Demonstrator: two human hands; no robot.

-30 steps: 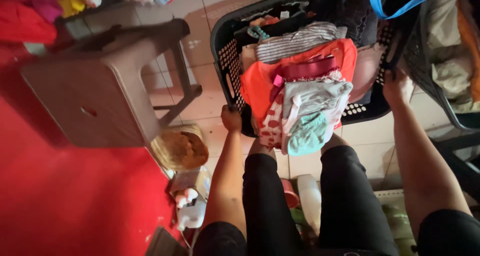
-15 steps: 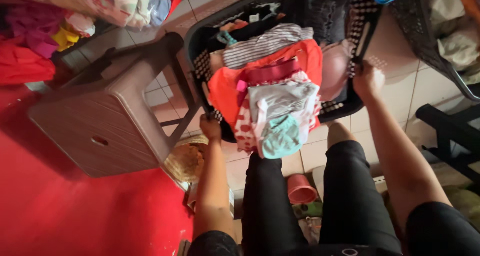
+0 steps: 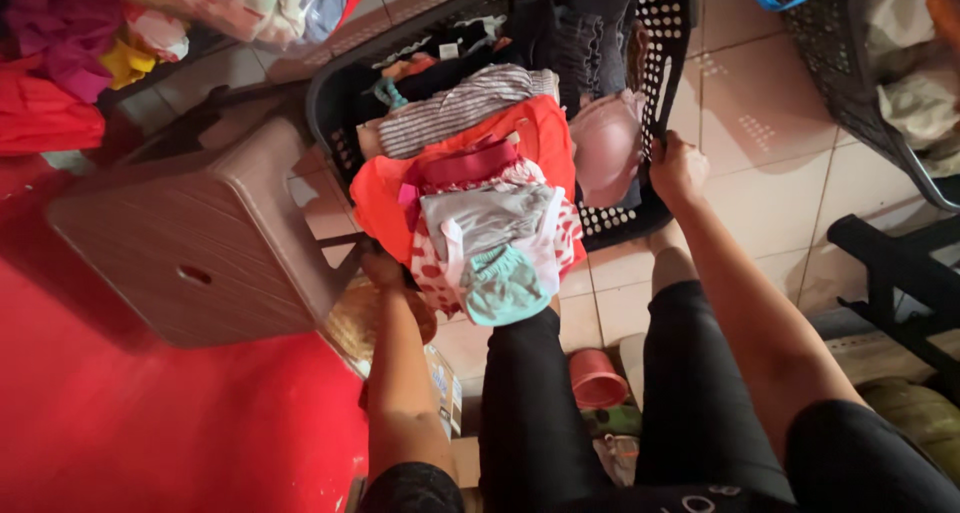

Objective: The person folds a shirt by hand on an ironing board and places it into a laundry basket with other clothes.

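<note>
Hands on opposite rims carry the load here: the left hand (image 3: 385, 271) is closed on the near-left edge of the black laundry basket (image 3: 668, 33), partly hidden under the clothes, and the right hand (image 3: 677, 168) is closed over the perforated right wall near its front corner. The basket sits on the tiled floor (image 3: 760, 103) just ahead of the person's knees, heaped with folded clothes (image 3: 480, 188) that spill over the near rim, a pale teal piece (image 3: 503, 285) hanging lowest. Shifting it well seems to call for keeping both grips level, so the stack does not slide toward the knees, and for moving it slowly, since the top pieces lie loose. The grey plastic stool (image 3: 190, 243) stands just beside the basket's left corner, close to the left wrist, so I would judge that side tight. A second dark basket (image 3: 850, 73) stands well apart at the upper right.
</note>
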